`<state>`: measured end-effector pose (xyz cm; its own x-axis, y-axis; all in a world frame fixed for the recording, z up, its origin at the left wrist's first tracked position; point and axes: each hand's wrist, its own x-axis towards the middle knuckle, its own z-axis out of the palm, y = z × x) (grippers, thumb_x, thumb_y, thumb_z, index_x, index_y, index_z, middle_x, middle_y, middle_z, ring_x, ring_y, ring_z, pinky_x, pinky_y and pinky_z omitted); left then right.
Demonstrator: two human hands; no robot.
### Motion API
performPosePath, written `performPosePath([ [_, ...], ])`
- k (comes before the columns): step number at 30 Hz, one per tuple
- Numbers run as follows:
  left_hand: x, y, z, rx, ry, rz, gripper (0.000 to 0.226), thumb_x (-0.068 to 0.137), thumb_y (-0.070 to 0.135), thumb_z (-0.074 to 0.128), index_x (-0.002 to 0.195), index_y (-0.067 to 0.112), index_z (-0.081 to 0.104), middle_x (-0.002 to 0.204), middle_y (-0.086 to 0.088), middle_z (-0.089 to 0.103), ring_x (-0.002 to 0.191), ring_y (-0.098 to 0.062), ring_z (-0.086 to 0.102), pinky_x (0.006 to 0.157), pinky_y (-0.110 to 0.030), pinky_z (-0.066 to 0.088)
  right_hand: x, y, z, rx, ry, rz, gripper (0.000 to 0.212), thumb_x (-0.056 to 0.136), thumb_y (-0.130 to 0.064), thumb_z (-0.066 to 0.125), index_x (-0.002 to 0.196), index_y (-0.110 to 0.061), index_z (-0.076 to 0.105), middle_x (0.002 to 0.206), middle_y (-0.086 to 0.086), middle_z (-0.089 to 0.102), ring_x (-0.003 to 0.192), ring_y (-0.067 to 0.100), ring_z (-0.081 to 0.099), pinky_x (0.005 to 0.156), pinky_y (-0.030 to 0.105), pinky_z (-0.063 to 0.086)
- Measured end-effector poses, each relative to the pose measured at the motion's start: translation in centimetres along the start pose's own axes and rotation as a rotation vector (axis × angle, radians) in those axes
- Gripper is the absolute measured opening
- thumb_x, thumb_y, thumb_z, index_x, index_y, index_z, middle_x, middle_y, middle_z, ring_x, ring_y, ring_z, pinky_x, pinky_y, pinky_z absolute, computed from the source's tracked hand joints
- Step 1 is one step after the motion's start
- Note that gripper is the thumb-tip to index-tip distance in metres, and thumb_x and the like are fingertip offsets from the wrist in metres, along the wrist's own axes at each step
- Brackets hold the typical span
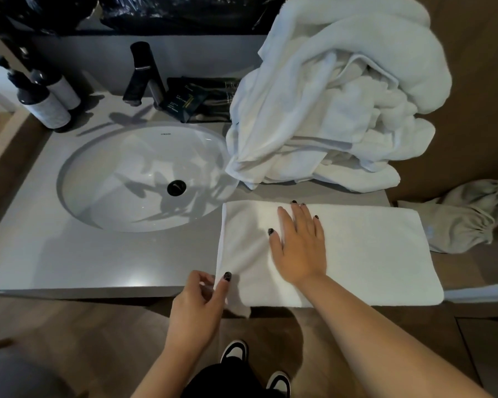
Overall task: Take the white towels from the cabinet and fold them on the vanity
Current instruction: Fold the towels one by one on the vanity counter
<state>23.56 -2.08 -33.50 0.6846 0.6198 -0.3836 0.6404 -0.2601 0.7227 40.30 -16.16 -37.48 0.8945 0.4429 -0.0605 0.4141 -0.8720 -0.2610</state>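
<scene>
Towel (371, 254): laid flat on the vanity (98, 259), just right of the sink (144, 179).
Right hand (299, 245): pressed flat on the towel, fingers straight.
Left hand (199, 305): towel's near left corner was pinched.
Pile (337, 104): heaped behind the towel, right of the sink.

- The sink (133, 179) sits in the tabletop (69, 262), left of the flat towel (371, 254).
- The towel heap (337, 104) lies behind the flat towel.
- The tap (143, 73) stands behind the sink, with bottles (45, 101) to its left and packets (196, 99) to its right.
</scene>
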Motion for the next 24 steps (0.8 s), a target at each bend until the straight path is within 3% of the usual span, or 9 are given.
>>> performPosePath([
  [3,1.1,1.1,-0.3,0.140,-0.039,0.005,0.035,0.086,0.062,0.060,0.084,0.027,0.058,0.067,0.005,0.068,0.062,-0.011,0.067,0.062,-0.038,0.058,0.0,-0.1,-0.2,-0.006,-0.003,-0.006,0.060,0.100,-0.048,0.022,0.154,-0.022,0.022,0.164,0.007,0.012,0.151,0.022,0.002,0.122,0.041,0.000],
  [6,2.2,2.1,-0.2,0.287,0.029,0.091,0.029,0.088,0.050,0.063,0.080,0.023,0.059,0.075,0.008,0.064,0.071,-0.016,0.064,0.067,-0.039,0.058,-0.1,-0.3,-0.3,-0.017,-0.029,0.001,0.060,0.101,-0.048,0.020,0.155,-0.023,0.018,0.164,0.006,0.008,0.152,0.022,-0.001,0.122,0.041,-0.001],
  [8,2.7,2.8,0.1,0.338,0.169,0.259,0.020,0.086,0.036,0.068,0.094,0.020,0.058,0.090,0.005,0.062,0.082,-0.019,0.061,0.072,-0.035,0.054,0.0,-0.4,-0.4,-0.005,-0.041,-0.001,0.059,0.102,-0.045,0.021,0.156,-0.023,0.016,0.165,0.004,0.005,0.152,0.020,-0.005,0.122,0.040,-0.004],
  [12,4.8,4.4,2.3,0.371,0.230,0.625,0.052,0.085,0.003,0.070,0.134,-0.002,0.052,0.136,-0.023,0.053,0.124,-0.040,0.053,0.098,-0.047,0.047,-0.3,0.3,-1.1,0.171,-0.048,-0.152,0.052,0.103,-0.025,0.032,0.155,-0.022,0.024,0.164,-0.002,0.010,0.151,0.014,-0.004,0.122,0.035,-0.008],
  [14,6.0,5.0,4.0,0.472,0.084,0.683,0.059,0.098,0.011,0.053,0.151,-0.001,0.031,0.158,-0.022,0.028,0.149,-0.036,0.022,0.119,-0.049,0.023,-0.8,0.9,-1.2,0.115,-0.068,-0.239,0.053,0.102,-0.021,0.032,0.155,-0.021,0.023,0.164,-0.004,0.011,0.151,0.012,-0.003,0.122,0.035,-0.006],
  [16,7.2,4.6,5.5,0.629,-0.055,0.657,0.063,0.104,0.035,0.024,0.158,0.009,0.004,0.166,-0.009,-0.003,0.152,-0.022,-0.012,0.123,-0.045,-0.003,-0.9,1.5,-1.0,0.000,-0.086,-0.245,0.055,0.103,-0.027,0.028,0.156,-0.020,0.017,0.165,-0.003,0.007,0.151,0.013,-0.005,0.122,0.036,-0.006],
  [17,7.7,4.2,5.9,0.688,-0.074,0.646,0.066,0.102,0.044,0.012,0.158,0.013,-0.004,0.165,-0.004,-0.011,0.150,-0.018,-0.020,0.123,-0.045,-0.008,-0.8,1.9,-0.9,-0.046,-0.095,-0.226,0.057,0.103,-0.032,0.025,0.157,-0.020,0.012,0.165,-0.003,0.003,0.151,0.013,-0.007,0.122,0.036,-0.007],
  [19,8.4,3.6,6.4,0.735,-0.055,0.636,0.070,0.098,0.051,0.004,0.157,0.017,-0.008,0.164,-0.001,-0.017,0.149,-0.015,-0.025,0.122,-0.046,-0.010,-0.6,3.2,-1.0,-0.094,-0.108,-0.170,0.063,0.101,-0.047,0.015,0.157,-0.022,0.002,0.164,-0.004,-0.006,0.150,0.013,-0.012,0.120,0.037,-0.010],
  [24,8.6,3.3,6.8,0.734,-0.017,0.596,0.073,0.098,0.056,0.010,0.157,0.018,-0.010,0.164,-0.002,-0.020,0.148,-0.017,-0.027,0.120,-0.045,-0.012,-0.5,9.2,-2.3,-0.173,-0.098,0.021,0.075,0.093,-0.065,0.000,0.155,-0.025,-0.012,0.163,-0.005,-0.017,0.147,0.013,-0.023,0.118,0.039,-0.016],
])
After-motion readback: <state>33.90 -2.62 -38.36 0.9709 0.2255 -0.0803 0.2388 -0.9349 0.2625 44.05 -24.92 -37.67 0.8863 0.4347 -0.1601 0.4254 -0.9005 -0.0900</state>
